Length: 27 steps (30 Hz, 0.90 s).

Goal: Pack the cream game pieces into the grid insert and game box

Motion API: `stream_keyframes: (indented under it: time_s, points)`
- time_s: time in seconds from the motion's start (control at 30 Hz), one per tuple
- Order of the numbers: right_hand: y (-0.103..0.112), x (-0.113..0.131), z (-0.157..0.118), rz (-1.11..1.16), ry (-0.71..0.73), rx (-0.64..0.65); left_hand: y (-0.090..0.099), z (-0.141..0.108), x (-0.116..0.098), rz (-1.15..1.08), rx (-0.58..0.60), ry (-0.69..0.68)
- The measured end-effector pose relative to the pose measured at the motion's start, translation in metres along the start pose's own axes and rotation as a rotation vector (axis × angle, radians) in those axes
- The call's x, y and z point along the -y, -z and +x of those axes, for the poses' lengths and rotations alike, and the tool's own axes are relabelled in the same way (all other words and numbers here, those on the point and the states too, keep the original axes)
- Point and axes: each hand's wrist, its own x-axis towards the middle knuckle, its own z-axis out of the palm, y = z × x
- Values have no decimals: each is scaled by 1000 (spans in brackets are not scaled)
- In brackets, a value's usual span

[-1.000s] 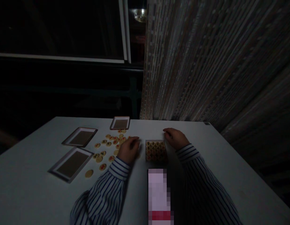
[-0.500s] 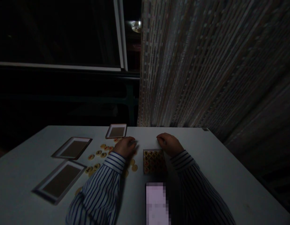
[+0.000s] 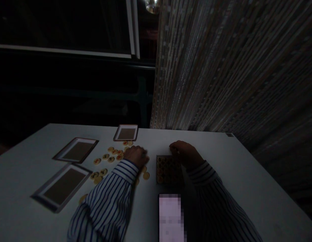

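Round wooden Chinese chess pieces (image 3: 105, 156) with red or black characters lie loose on the white table (image 3: 221, 188), left of centre. My left hand (image 3: 136, 156) reaches down among them, back upward and fingers curled; what lies under its fingertips is hidden. Plain sides show on a few pieces (image 3: 146, 175) beside its wrist. A shallow square box (image 3: 168, 183) filled with rows of pieces stands between my hands. At its far right corner, my right hand (image 3: 187, 154) is closed, thumb and fingers together; I cannot make out anything in it.
Three framed rectangular trays or lids (image 3: 61, 188) lie at the left and back of the table. A phone (image 3: 171, 215) with a lit, pixelated screen lies in front of the box. Behind the table hang a bead-like curtain (image 3: 196, 77) and a dark window (image 3: 62, 27).
My left hand has turned more palm-down, its fingers lower toward the pieces. My right hand has shifted over the box's far right corner. The view has tilted slightly down.
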Motion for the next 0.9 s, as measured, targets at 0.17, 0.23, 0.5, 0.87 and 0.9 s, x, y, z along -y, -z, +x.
stream_keyframes:
  time_s: [0.17, 0.23, 0.5, 0.87, 0.9]
  points:
    - [-4, 1, 0, -20, 13, 22, -8, 1, 0, 60, -6, -10]
    - [-5, 1, -1, -20, 7, 24, -10, 2, -1, 79, 2, -11]
    - [-8, -1, 0, 10, 19, 40, -16, 4, -2, 104, 18, 10]
    - [-12, 1, -1, -3, 41, -25, -17, 5, -3, 94, 65, 22]
    - [-12, 1, -2, -4, 47, -23, -17, 5, -3, 94, 60, 24]
